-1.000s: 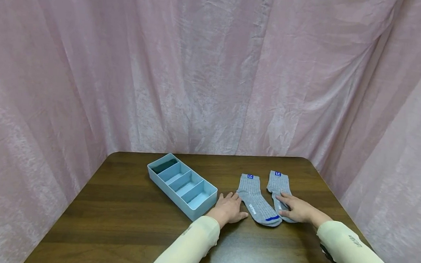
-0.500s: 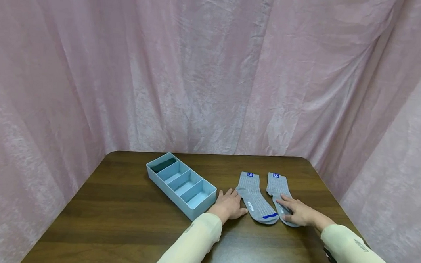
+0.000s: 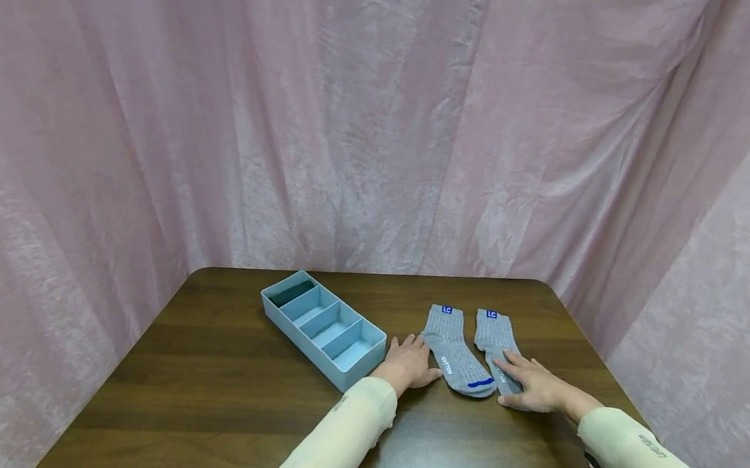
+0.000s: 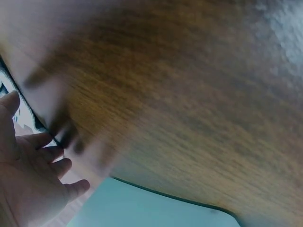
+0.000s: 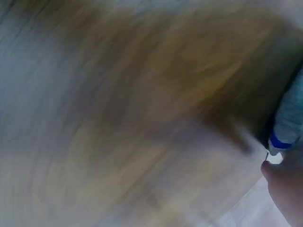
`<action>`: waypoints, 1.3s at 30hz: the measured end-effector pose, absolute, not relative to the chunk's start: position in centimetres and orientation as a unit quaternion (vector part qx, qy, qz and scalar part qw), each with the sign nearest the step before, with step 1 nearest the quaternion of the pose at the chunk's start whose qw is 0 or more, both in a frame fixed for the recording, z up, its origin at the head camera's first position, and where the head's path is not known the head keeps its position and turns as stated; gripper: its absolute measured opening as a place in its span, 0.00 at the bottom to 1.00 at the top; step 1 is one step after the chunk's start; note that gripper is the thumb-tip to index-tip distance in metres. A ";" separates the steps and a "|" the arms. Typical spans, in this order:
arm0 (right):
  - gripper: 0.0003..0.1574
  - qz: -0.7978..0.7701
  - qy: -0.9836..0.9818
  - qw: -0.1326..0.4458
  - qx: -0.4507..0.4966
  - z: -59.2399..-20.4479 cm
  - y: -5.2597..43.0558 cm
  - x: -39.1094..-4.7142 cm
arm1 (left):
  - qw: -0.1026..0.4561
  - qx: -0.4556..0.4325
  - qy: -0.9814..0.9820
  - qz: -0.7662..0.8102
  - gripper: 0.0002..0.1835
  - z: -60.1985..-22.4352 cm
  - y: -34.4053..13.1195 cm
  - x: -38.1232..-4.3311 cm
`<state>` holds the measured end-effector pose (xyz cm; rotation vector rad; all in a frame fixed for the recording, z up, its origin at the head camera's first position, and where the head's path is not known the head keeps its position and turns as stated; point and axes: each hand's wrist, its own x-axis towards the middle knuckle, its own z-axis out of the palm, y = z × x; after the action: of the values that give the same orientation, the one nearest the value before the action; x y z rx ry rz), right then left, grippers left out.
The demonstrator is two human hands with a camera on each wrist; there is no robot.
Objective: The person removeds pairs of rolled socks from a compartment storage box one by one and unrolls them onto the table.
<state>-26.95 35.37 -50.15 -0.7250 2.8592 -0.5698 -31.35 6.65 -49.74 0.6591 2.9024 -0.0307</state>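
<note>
Two grey ribbed ankle socks lie flat, side by side, in the head view, each with a blue "LC" patch at its cuff. My right hand [image 3: 537, 389] rests with spread fingers on the foot of the right sock [image 3: 494, 331], hiding part of it. Beside the left sock [image 3: 456, 351], my left hand [image 3: 408, 365] lies palm down, fingertips by its heel. In the left wrist view the fingers of that hand [image 4: 35, 175] are extended and hold nothing. The right wrist view catches a thumb of the right hand [image 5: 286, 182] near a blue-striped sock toe [image 5: 289, 125].
A light blue box [image 3: 345, 379] with several compartments stands left of my left hand, close to its wrist. Its far compartment holds a dark green folded cloth item [image 3: 292, 294]. The wooden table [image 3: 214, 381] ends at pink curtains [image 3: 380, 135] behind.
The right sock has slid toward me under my right hand, its toe now clear of the left sock's. The left sock has shifted slightly away from me. My left hand has barely moved.
</note>
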 end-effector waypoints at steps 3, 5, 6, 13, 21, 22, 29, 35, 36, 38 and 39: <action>0.35 -0.208 0.947 0.031 -0.243 -49.8 35.2 -27.4 | 0.081 0.221 0.972 -0.012 0.38 -49.7 6.6 -31.5; 0.27 -0.212 0.946 -0.014 -0.245 -49.6 35.1 -28.0 | 0.073 0.220 0.973 -0.011 0.37 -49.6 6.7 -31.5; 0.24 -0.209 0.947 -0.033 -0.242 -49.6 35.0 -28.3 | 0.066 0.221 0.973 -0.011 0.37 -49.6 6.7 -31.4; 0.26 -0.136 0.962 -0.022 -0.238 -50.2 34.3 -29.6 | 0.052 0.252 0.966 -0.016 0.35 -50.2 7.7 -30.4; 0.40 -0.123 0.969 0.074 -0.201 -49.7 33.3 -30.0 | 0.069 0.238 0.968 -0.037 0.38 -49.9 7.7 -29.9; 0.40 -0.122 0.970 0.079 -0.197 -49.8 33.2 -30.1 | 0.069 0.240 0.968 -0.035 0.38 -49.9 7.6 -29.9; 0.40 -0.119 0.972 0.080 -0.187 -49.5 33.5 -30.2 | 0.073 0.244 0.966 -0.042 0.39 -49.6 8.1 -30.0; 0.36 -0.133 0.970 0.055 -0.196 -49.4 34.7 -29.9 | 0.067 0.256 0.963 -0.048 0.39 -49.6 9.3 -29.8; 0.35 -0.137 0.969 0.047 -0.198 -49.4 34.8 -29.9 | 0.064 0.258 0.963 -0.047 0.39 -49.5 9.3 -29.7; 0.34 -0.150 0.968 0.023 -0.199 -49.4 34.9 -30.0 | 0.055 0.268 0.961 -0.046 0.38 -49.2 9.4 -29.6; 0.34 -0.159 0.967 0.011 -0.197 -49.2 34.8 -30.1 | 0.050 0.273 0.960 -0.045 0.38 -48.9 9.4 -29.6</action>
<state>-30.13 34.82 -49.24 -0.6145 3.0181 -0.4953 -29.65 9.39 -48.92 0.8327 2.9218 -0.1368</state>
